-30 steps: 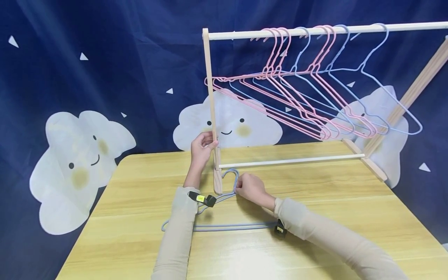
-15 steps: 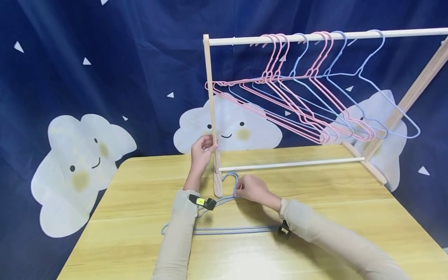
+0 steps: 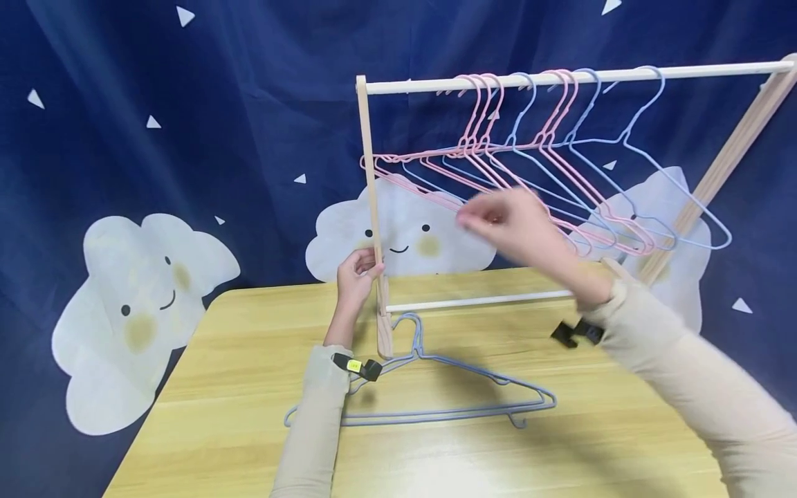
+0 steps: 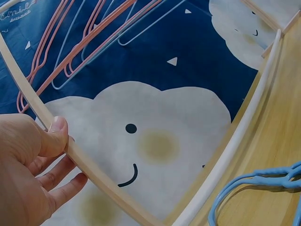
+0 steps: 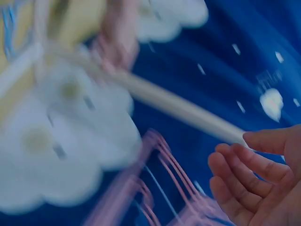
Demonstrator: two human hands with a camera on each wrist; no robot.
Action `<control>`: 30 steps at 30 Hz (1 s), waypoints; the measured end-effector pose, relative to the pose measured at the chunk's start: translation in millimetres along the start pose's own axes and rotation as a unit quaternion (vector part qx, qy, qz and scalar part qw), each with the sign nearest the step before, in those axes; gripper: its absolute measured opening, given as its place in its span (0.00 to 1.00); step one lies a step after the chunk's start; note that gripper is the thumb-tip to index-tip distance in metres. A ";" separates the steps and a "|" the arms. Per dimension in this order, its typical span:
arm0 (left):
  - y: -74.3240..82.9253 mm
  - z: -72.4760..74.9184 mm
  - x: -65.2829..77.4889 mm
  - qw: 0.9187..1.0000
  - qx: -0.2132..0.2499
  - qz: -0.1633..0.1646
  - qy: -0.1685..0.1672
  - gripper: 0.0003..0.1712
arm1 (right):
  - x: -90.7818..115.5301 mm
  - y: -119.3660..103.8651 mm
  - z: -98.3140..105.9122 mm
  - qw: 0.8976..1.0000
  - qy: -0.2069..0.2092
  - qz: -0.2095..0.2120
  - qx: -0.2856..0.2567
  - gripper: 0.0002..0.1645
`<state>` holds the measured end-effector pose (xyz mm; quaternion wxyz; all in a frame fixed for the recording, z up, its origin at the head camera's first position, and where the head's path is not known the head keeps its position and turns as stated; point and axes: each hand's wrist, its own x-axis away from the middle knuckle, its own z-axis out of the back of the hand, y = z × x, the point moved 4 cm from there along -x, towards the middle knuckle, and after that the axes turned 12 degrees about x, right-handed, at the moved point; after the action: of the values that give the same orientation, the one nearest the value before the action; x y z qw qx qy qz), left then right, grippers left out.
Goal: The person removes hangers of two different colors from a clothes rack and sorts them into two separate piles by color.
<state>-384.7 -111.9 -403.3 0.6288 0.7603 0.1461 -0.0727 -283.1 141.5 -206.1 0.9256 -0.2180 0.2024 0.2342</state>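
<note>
My left hand (image 3: 356, 278) grips the slim wooden upright (image 3: 369, 149) at the left end of a clothes rack. The left wrist view has the thumb on the near side of the wood and the fingers behind. My right hand (image 3: 517, 225) is raised in front of the hanging hangers, its fingers loosely bent and holding nothing. On the table lie blue hangers (image 3: 417, 351), nearly stacked, their hooks beside the rack's left foot (image 3: 385, 335). My left forearm covers part of their left side. Blue hanger wire (image 4: 277, 181) also appears in the left wrist view.
Pink hangers (image 3: 486, 142) and blue hangers (image 3: 629, 135) hang from the white top rail (image 3: 429, 86). A white lower bar (image 3: 467, 302) runs close over the wooden table (image 3: 249, 325). Behind is a dark blue curtain (image 3: 268, 138) with white clouds.
My right hand has let go of the blue hangers' hooks and moved up and right, in front of the hanging hangers. My left hand keeps its hold on the upright.
</note>
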 end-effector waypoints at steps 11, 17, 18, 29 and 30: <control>-0.5 2.0 0.3 1.000 0.003 0.000 0.006 0.17 | -55.8 74.2 109.8 0.974 -0.003 -0.213 -0.081 0.14; -0.5 0.8 1.0 1.000 0.003 0.002 0.005 0.17 | -74.8 96.8 104.7 0.963 -0.115 -0.245 -0.003 0.31; -0.4 0.7 1.0 1.000 0.003 0.000 0.004 0.17 | -78.2 98.5 102.4 0.962 -0.126 -0.244 -0.002 0.30; 1.4 0.9 0.1 1.000 0.003 -0.005 0.003 0.17 | -102.4 95.8 76.0 0.948 -0.185 -0.242 -0.086 0.22; 1.5 0.5 0.1 1.000 0.005 -0.006 0.002 0.17 | -102.5 94.9 74.4 0.947 -0.183 -0.245 -0.098 0.18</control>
<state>-384.1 -112.7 -402.0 0.6245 0.7625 0.1511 -0.0757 -395.2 218.7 -125.3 0.9497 -0.3036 -0.0538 0.0542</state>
